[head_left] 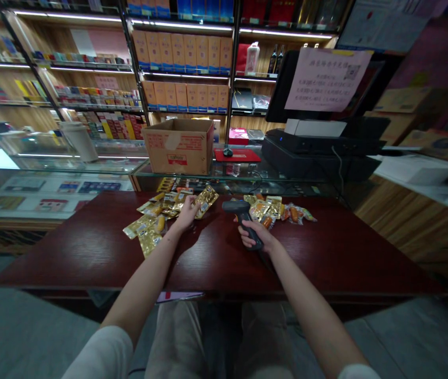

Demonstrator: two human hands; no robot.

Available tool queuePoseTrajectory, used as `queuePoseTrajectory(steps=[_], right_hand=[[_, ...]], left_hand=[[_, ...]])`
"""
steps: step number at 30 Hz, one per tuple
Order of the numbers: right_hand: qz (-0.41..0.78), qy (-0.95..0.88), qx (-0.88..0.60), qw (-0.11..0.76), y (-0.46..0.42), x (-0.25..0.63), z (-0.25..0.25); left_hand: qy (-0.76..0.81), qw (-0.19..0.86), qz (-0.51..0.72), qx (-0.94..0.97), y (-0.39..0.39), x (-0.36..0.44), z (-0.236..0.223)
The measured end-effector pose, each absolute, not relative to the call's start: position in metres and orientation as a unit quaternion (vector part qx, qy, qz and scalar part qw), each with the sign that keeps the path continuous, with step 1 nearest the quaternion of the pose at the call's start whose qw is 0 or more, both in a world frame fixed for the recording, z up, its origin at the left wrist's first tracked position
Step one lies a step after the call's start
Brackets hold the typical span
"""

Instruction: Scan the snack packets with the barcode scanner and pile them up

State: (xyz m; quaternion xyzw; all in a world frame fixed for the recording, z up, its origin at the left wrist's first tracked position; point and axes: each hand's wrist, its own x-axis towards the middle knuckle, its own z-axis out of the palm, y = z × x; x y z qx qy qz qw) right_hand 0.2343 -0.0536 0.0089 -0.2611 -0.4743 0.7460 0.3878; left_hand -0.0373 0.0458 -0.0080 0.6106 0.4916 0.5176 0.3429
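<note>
In my right hand is a black barcode scanner, its head pointing left over the table. My left hand is closed on the edge of a gold snack packet, tilted up off the table toward the scanner. Behind and left of that hand lies a loose pile of gold packets, some showing a yellow sausage-like snack. Right of the scanner rests a second group of gold packets, beside clear-wrapped orange sausage-like snacks.
An open cardboard box stands on the glass counter behind the dark red table. Right of it are a mouse on a red mat and a monitor. A phone lies at the table's front edge.
</note>
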Motion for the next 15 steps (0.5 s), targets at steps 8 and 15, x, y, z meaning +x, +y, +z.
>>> queuePoseTrajectory(steps=[8,15], right_hand=[[0.752,-0.482,-0.247,0.376,-0.060,0.234,0.010],[0.720,-0.475,-0.272,0.428,-0.060,0.259,0.024]], left_hand=[[0.508,0.292,0.482,0.651,0.040,-0.034,-0.003],[0.630,-0.025,0.330,0.702,0.015,-0.039,0.016]])
